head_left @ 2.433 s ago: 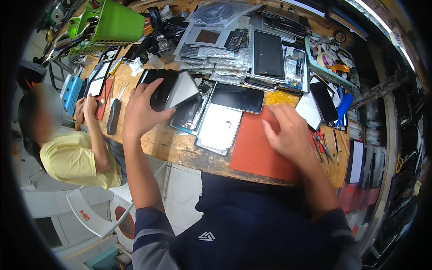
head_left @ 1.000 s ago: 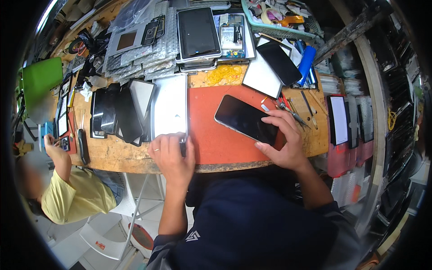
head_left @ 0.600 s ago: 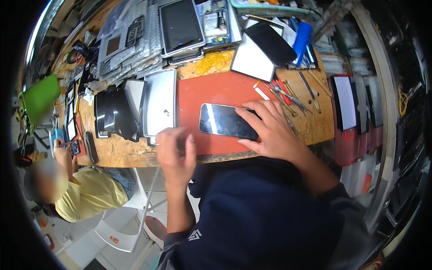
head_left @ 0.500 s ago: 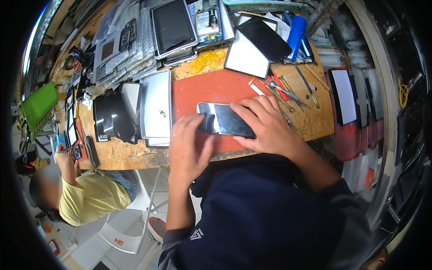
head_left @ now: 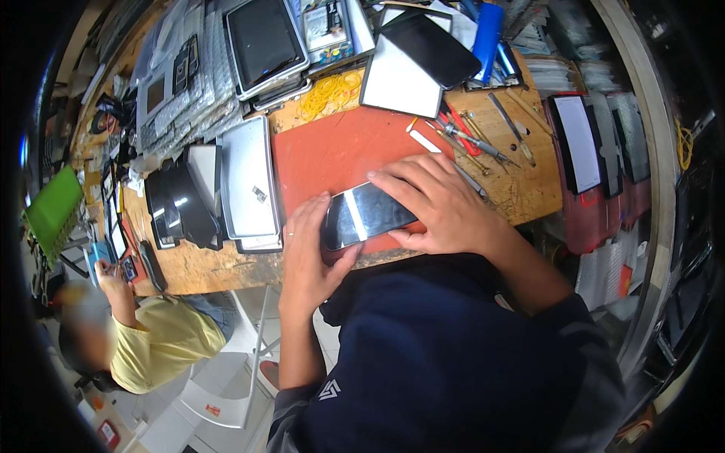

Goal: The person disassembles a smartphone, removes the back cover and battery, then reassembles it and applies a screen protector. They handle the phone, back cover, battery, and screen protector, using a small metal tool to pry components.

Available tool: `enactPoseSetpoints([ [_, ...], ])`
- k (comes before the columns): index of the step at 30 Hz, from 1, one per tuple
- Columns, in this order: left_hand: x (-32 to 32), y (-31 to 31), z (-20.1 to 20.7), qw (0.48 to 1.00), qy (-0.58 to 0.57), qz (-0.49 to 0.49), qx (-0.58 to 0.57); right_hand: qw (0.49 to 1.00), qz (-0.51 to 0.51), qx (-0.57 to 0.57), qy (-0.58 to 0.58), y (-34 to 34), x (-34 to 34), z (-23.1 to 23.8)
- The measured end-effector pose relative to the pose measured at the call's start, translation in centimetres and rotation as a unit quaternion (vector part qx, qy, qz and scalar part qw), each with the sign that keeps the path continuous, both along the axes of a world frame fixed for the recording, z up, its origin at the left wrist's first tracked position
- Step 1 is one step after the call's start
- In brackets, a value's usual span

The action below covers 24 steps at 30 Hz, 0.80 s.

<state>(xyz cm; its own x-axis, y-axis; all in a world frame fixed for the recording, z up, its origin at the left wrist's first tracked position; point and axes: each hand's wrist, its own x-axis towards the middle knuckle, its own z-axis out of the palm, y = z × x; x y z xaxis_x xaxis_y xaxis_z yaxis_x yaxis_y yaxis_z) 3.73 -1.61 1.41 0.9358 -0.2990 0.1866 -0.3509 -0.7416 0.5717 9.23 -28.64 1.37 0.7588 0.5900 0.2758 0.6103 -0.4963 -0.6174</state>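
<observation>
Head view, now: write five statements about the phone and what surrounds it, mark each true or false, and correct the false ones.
1. The left hand and the right hand both touch the phone. True.
2. The mat beneath the hands and phone is green. False: it is a red mat.
3. A tangle of yellow bands lies beyond the mat's far edge. True.
4. The blue rounded object is left of the phone. False: the blue rounded object is farther away and to the right.
5. The co-worker on the left wears yellow. True.
</observation>
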Motion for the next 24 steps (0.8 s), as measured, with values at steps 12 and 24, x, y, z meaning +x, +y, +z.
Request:
enactPoseSetpoints([
  [12, 1.0, 0.9, 0.4, 0.995, 0.082, -0.025, -0.055, 0.988, 0.150, -0.023, 0.039, 2.1, 3.2, 0.5],
  [24, 0.6, 0.6, -0.9, 0.998, 0.021, -0.006, -0.059, 0.989, 0.143, -0.024, 0.020, 3.1, 3.0, 0.4],
])
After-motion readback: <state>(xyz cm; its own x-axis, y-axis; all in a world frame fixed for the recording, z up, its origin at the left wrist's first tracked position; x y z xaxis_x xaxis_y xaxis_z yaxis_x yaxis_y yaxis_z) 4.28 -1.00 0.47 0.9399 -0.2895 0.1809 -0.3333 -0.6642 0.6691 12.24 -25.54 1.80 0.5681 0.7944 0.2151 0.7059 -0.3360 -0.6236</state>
